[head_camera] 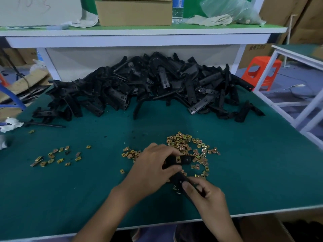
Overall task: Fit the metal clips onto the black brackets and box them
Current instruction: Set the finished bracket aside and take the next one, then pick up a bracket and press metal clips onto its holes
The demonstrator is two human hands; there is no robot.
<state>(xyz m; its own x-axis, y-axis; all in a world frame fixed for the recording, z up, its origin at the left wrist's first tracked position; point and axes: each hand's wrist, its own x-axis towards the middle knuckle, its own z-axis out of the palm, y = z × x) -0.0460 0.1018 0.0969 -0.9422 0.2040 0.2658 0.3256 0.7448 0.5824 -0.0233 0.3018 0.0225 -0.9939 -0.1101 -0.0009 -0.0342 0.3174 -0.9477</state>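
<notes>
Both hands hold one black bracket (185, 160) just above the green table (87, 189). My left hand (153, 168) grips its upper arm, where a gold metal clip (178, 159) sits on the bracket. My right hand (204, 193) grips the lower arm, thumb pressed on it, with another clip (176, 189) at the bracket's edge below. Loose gold clips (188, 145) lie scattered behind the hands, and a smaller scatter of clips (57, 156) lies to the left. A big heap of black brackets (148, 84) fills the back of the table.
A cardboard box (134, 12), a water bottle (178, 9), rags and a plastic bag (232, 9) stand on the shelf above. A white cloth (11, 124) lies at the left edge. An orange stool (262, 70) and a white frame (297, 95) are to the right.
</notes>
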